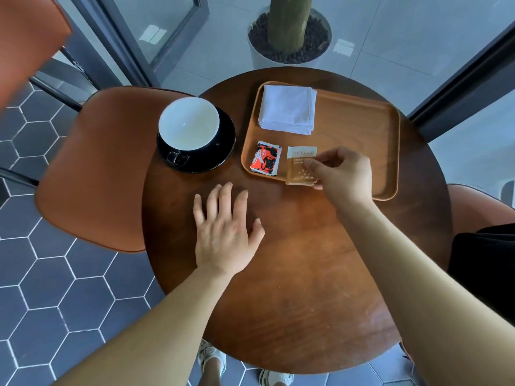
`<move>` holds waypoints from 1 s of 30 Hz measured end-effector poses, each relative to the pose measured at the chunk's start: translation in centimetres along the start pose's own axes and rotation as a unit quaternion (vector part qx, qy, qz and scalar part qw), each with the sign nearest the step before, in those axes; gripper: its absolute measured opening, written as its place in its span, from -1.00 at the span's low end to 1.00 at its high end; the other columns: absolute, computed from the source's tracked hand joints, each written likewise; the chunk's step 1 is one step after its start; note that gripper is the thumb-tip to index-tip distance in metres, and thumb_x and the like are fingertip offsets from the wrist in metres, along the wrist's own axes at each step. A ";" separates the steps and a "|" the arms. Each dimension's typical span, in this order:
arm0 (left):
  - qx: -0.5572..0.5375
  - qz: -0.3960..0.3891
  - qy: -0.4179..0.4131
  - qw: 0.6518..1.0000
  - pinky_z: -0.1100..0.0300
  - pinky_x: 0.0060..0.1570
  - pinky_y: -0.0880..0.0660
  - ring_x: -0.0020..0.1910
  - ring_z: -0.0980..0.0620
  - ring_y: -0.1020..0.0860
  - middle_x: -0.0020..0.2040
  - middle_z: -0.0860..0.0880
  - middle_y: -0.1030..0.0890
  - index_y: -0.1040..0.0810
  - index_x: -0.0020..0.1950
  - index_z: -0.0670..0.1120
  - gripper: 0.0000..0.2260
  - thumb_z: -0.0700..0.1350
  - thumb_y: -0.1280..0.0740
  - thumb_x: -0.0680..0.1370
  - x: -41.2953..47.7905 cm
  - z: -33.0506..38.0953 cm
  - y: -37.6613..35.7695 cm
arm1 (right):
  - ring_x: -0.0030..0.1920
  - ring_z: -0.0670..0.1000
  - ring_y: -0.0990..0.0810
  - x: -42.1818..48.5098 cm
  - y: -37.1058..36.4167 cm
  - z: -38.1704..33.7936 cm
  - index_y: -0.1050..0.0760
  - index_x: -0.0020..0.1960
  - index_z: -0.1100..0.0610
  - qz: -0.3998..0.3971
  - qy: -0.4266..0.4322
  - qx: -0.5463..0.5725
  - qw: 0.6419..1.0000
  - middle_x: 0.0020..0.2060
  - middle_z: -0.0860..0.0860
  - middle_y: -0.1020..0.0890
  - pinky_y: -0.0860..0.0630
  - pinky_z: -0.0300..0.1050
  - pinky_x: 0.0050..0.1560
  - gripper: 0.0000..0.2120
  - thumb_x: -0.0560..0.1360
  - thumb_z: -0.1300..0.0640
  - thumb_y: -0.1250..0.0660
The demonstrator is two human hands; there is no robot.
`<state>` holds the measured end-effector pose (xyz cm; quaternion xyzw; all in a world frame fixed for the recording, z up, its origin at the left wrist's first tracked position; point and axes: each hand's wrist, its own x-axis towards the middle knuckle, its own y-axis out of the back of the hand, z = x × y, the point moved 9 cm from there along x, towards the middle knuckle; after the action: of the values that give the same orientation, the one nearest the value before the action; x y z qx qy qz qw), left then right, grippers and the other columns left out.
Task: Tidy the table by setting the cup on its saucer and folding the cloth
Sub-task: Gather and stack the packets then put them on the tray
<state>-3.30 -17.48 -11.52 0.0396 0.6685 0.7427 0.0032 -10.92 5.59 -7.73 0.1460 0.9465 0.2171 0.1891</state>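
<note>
A black cup (189,126) with a white inside stands on its black saucer (227,143) at the table's left. A folded white cloth (287,110) lies in the far left corner of the wooden tray (387,151). My right hand (344,169) pinches a stack of beige packets (299,165) at the tray's near edge. My left hand (225,229) lies flat on the round wooden table (292,288), fingers spread, holding nothing.
A stack of red, black and white packets (264,158) lies in the tray's near left corner. Orange chairs stand at the left (94,168) and right (479,207). A potted plant (289,37) stands on the floor beyond the table.
</note>
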 end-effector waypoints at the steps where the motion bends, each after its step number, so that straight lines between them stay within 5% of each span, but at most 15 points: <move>1: 0.000 0.000 0.002 1.000 -0.29 0.49 -0.10 0.48 -0.18 -0.30 0.46 -0.16 -0.39 -0.41 0.40 -0.05 -0.48 0.18 -0.15 0.53 0.0 0.0 0.0 | -0.16 0.15 -0.71 0.7 -0.2 -0.5 -0.57 -0.27 -0.01 0.003 0.004 -0.011 1.000 -0.26 0.03 -0.70 -0.66 0.21 -0.07 -0.85 0.32 0.04 -0.55; 11: -0.014 0.007 0.002 1.000 -0.29 0.48 -0.14 0.47 -0.18 -0.32 0.45 -0.16 -0.40 -0.44 0.39 -0.04 -0.50 0.17 -0.15 0.54 0.0 -0.1 0.1 | -0.15 0.15 -0.70 2.8 -2.0 0.1 -0.58 -0.18 0.05 0.025 -0.014 -0.103 0.994 -0.22 0.01 -0.70 -0.64 0.05 -0.05 -0.86 0.41 0.05 -0.52; 15: -0.018 0.005 0.002 1.000 -0.29 0.47 -0.15 0.47 -0.18 -0.33 0.45 -0.17 -0.41 -0.44 0.39 -0.04 -0.51 0.17 -0.15 0.54 0.0 -0.2 0.1 | -0.12 0.09 -0.64 2.5 -1.7 -0.3 -0.59 -0.11 0.09 0.035 0.003 -0.142 0.989 -0.20 -0.01 -0.66 -0.44 -0.14 -0.17 -0.82 0.42 0.02 -0.50; 24: -0.091 0.006 0.006 0.996 -0.27 0.44 -0.24 0.40 -0.19 -0.40 0.37 -0.18 -0.49 -0.53 0.32 -0.09 -0.58 0.07 -0.32 0.52 0.5 -0.4 1.3 | -0.07 0.06 -0.62 1.5 0.0 -0.7 -0.62 -0.01 0.10 0.047 0.019 -0.195 0.979 -0.14 -0.01 -0.68 -0.47 -0.12 -0.13 -0.80 0.47 -0.02 -0.45; 30: -0.233 0.046 -0.069 0.969 0.07 0.11 -0.50 0.17 -0.10 -0.47 0.16 -0.09 -0.53 -0.55 0.22 -0.14 -0.71 -0.09 -0.30 0.53 5.1 2.2 5.1 | -0.08 0.03 -0.60 1.6 -0.6 -0.2 -0.64 0.03 0.09 0.046 0.007 -0.192 0.980 -0.17 -0.06 -0.64 -0.39 -0.17 -0.13 -0.76 0.49 -0.06 -0.42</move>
<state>-7.99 -15.53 -5.98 0.1199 0.4722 0.8729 0.0244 -12.59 5.55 -8.30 0.1487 0.8805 0.4046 0.1971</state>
